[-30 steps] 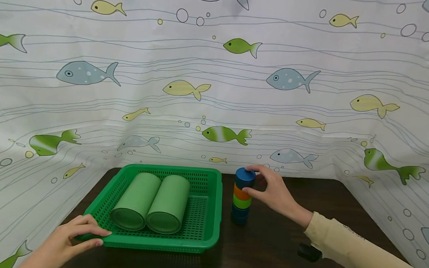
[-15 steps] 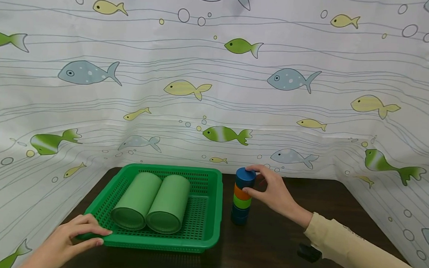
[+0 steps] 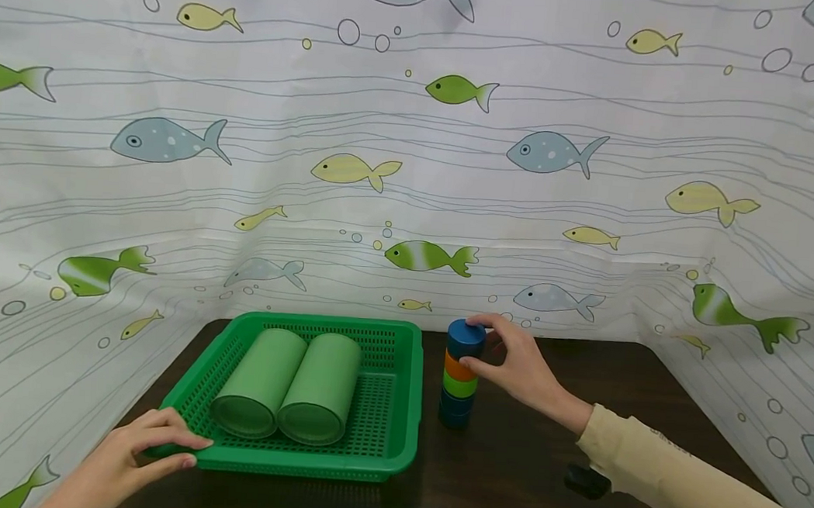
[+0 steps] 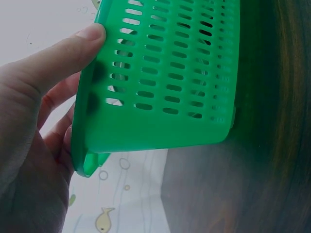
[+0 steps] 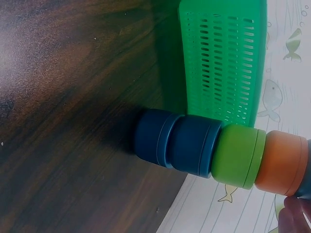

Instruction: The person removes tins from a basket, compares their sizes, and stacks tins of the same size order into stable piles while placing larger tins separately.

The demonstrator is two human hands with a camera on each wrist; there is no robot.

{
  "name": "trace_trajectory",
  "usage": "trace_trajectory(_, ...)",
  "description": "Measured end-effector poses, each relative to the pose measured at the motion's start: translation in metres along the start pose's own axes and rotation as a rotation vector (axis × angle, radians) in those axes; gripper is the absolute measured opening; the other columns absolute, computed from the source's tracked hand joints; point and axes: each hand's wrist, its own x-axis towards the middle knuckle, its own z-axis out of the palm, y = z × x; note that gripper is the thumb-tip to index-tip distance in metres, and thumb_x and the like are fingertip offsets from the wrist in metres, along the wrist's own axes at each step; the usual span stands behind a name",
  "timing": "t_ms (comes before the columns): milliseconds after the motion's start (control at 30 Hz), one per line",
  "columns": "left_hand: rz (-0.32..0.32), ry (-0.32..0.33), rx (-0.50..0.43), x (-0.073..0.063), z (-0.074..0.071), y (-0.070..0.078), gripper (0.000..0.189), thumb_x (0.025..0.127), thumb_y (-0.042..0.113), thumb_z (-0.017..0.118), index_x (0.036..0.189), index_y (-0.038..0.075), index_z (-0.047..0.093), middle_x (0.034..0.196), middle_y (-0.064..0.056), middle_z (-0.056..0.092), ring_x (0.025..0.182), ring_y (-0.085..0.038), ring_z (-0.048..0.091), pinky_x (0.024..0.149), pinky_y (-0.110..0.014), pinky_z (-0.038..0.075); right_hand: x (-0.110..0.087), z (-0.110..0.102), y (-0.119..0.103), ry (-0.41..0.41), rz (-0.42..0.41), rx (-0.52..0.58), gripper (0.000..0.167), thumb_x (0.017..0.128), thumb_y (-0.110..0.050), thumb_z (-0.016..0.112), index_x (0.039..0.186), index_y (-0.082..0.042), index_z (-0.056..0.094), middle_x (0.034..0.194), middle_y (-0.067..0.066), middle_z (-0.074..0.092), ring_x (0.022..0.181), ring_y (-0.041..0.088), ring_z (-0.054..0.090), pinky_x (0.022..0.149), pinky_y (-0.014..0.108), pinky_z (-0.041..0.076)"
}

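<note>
A stack of small round lidded jars stands upright on the dark table, right of the green basket (image 3: 407, 409). From the bottom come two dark blue jars (image 5: 175, 143), a lime green jar (image 5: 238, 155), an orange jar (image 5: 282, 160) and a blue jar (image 3: 465, 339) on top. My right hand (image 3: 522, 366) holds that top jar, a finger on its upper edge and the thumb low on its side. At the basket's near left corner my left hand (image 3: 132, 451) grips the rim (image 4: 87, 107), thumb on the outside; the other fingers are partly hidden behind it.
Two pale green cylinders (image 3: 262, 381) lie side by side in the basket. Dark wood tabletop (image 3: 505, 485) extends to the right of the stack. A white fish-print sheet (image 3: 410, 200) hangs behind and at both sides. A small black object (image 3: 587, 481) sits under the right sleeve.
</note>
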Motion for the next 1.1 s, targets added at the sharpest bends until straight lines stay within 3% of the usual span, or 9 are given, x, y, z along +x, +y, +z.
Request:
trace_trajectory(733, 0.046, 0.014, -0.032, -0.0015, 0.0006, -0.0033, 0.053, 0.064, -0.011, 0.081, 0.107, 0.02, 0.075, 0.094, 0.014, 0.058, 0.085, 0.006, 0.048, 0.067, -0.013, 0.036, -0.0003, 0.0, -0.001, 0.009, -0.008, -0.008, 0.062, 0.084, -0.028, 0.081, 0.137, -0.015, 0.051, 0.131, 0.01, 0.062, 0.094, 0.016, 0.063, 0.077, 0.027, 0.055)
trace_trajectory(900, 0.044, 0.012, -0.039, -0.0017, 0.0006, -0.0036, 0.052, 0.064, -0.011, 0.081, 0.107, 0.019, 0.075, 0.093, 0.014, 0.058, 0.085, 0.005, 0.048, 0.067, -0.013, 0.036, 0.0008, -0.0006, -0.003, -0.001, 0.007, -0.014, 0.067, 0.083, -0.031, 0.081, 0.139, -0.014, 0.048, 0.134, 0.011, 0.06, 0.099, 0.018, 0.063, 0.081, 0.033, 0.056)
trace_trajectory(1100, 0.049, 0.01, -0.023, -0.001, 0.0004, -0.0042, 0.054, 0.064, -0.01, 0.082, 0.108, 0.02, 0.074, 0.094, 0.015, 0.058, 0.086, 0.005, 0.048, 0.068, -0.013, 0.036, 0.0074, -0.0024, -0.0086, -0.012, 0.031, 0.005, 0.07, 0.084, -0.033, 0.08, 0.141, -0.014, 0.045, 0.138, 0.012, 0.055, 0.118, 0.024, 0.057, 0.095, 0.045, 0.053)
